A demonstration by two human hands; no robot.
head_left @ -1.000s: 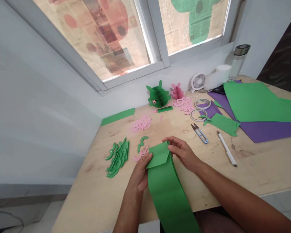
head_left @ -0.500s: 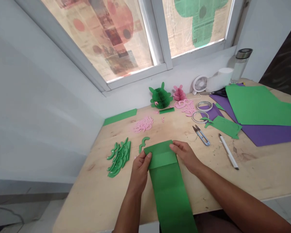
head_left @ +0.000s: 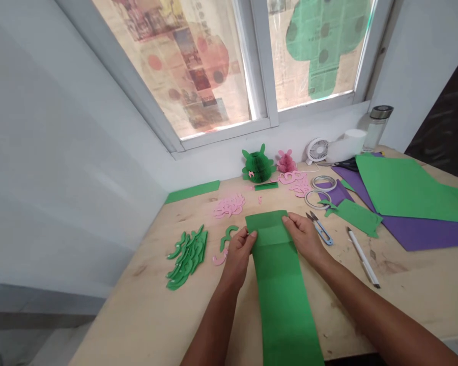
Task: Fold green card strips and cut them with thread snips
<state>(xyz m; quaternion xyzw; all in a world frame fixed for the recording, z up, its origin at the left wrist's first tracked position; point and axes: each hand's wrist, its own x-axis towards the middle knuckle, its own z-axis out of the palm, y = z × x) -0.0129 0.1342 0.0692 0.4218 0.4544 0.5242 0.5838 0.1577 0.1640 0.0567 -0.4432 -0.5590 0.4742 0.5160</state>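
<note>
A long green paper strip (head_left: 284, 290) runs from the table's front edge up between my hands, with creases across its upper part. My left hand (head_left: 241, 249) pinches its left edge near the top, thumb on the paper. On the right edge, close to the top corner, my right hand (head_left: 303, 234) grips the strip between thumb and fingers. A wavy green cutout (head_left: 228, 237) and a curved pink cutout (head_left: 220, 258) lie just left of my left hand. Farther left is a pile of green cutouts (head_left: 188, 258).
Blue snips (head_left: 320, 229) and a white pen (head_left: 362, 257) lie right of my right hand. Behind are pink cutouts (head_left: 229, 205), tape rolls (head_left: 324, 183), a green paper figure (head_left: 258, 165) and a small fan (head_left: 317, 150). Large green sheets (head_left: 408, 188) cover the right side.
The view has shifted. Both hands have moved right and slightly away with the strip, still holding its edges. The curved pink cutout beside my left hand now shows more fully.
</note>
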